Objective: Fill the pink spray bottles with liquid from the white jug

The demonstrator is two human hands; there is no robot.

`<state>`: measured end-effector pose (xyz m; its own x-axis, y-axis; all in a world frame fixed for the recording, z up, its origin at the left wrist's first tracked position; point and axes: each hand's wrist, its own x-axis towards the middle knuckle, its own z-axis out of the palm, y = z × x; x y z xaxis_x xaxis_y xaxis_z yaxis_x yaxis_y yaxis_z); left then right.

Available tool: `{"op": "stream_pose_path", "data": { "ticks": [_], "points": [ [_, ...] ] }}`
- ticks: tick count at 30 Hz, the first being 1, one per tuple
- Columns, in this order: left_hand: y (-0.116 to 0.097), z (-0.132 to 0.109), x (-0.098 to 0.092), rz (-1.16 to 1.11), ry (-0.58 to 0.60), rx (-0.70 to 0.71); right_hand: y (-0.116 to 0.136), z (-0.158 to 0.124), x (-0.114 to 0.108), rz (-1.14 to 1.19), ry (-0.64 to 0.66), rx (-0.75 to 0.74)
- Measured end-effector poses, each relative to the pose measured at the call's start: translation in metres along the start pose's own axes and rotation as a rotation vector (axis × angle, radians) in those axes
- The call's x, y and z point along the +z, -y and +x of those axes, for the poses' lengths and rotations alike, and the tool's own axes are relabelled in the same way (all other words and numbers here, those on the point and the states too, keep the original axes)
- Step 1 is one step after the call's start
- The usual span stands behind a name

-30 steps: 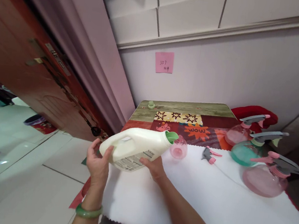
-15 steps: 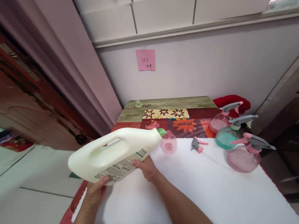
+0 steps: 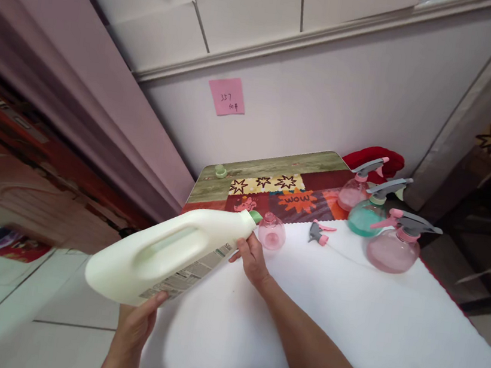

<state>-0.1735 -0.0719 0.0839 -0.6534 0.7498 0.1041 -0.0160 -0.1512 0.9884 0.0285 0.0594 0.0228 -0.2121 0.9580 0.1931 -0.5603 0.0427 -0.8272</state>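
A large cream detergent bottle lies tilted in the air, its green spout pointing right. My left hand holds it from below near its base, thumb on the label side. Close to the neck, my right hand grips its underside, fingers partly hidden. Just right of the spout stands a topless pink see-through bottle on the white cloth. Whether any liquid flows I cannot tell. A grey and pink spray head with a thin tube lies to the right of the pink bottle.
Three spray bottles with heads stand at the right: a small pink one, a green one and a larger pink one. A green cap sits on the patterned tabletop at the back left. Behind rises a white wall.
The detergent bottle has shifted left and its base has come slightly lower. My right hand has moved up towards the neck. The whole view has shifted a little.
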Motion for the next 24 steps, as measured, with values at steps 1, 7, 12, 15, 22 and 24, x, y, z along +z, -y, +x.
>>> {"op": "stream_pose_path", "data": {
  "ticks": [1, 7, 12, 15, 22, 24],
  "points": [
    [-0.001, 0.001, 0.001, 0.000, 0.005, 0.003, 0.001, 0.001, -0.001, -0.009, -0.002, -0.011],
    [-0.010, 0.005, 0.006, 0.032, 0.021, 0.025, -0.001, 0.002, -0.004, -0.021, -0.006, -0.030],
    [-0.018, 0.008, 0.008, 0.034, 0.051, 0.045, -0.002, 0.005, -0.004, 0.007, -0.009, -0.044],
    [-0.022, 0.009, 0.009, 0.029, 0.049, 0.037, -0.002, 0.006, -0.005, 0.017, -0.014, -0.049],
    [-0.026, 0.009, 0.009, 0.052, 0.084, 0.026, -0.002, 0.008, -0.005, 0.037, -0.027, -0.048],
    [-0.026, 0.011, 0.008, 0.053, 0.081, 0.035, -0.002, 0.008, -0.005, 0.046, -0.028, -0.048]
  ]
}}
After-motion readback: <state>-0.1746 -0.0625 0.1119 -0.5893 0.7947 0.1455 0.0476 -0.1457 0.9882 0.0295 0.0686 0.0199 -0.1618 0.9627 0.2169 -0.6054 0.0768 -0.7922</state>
